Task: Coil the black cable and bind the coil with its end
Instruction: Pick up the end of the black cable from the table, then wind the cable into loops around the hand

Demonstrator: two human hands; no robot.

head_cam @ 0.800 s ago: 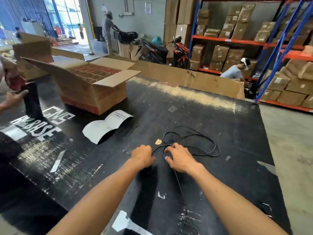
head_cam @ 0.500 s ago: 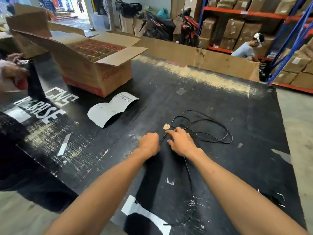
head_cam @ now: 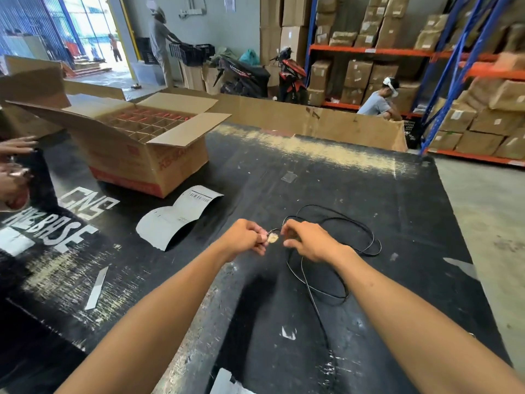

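Both my left hand [head_cam: 246,238] and right hand [head_cam: 308,240] pinched a short span of the black cable [head_cam: 366,233], whose loose loops sprawled on the black tabletop [head_cam: 355,177]. I judged those unsecured loops could tangle if pulled unevenly.

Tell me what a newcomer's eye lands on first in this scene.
Centre frame, the left hand and right hand pinch a thin black cable whose loose loops sprawl to the right over the scuffed black table. Behind and left sits an open cardboard box, with a curled white label before it.
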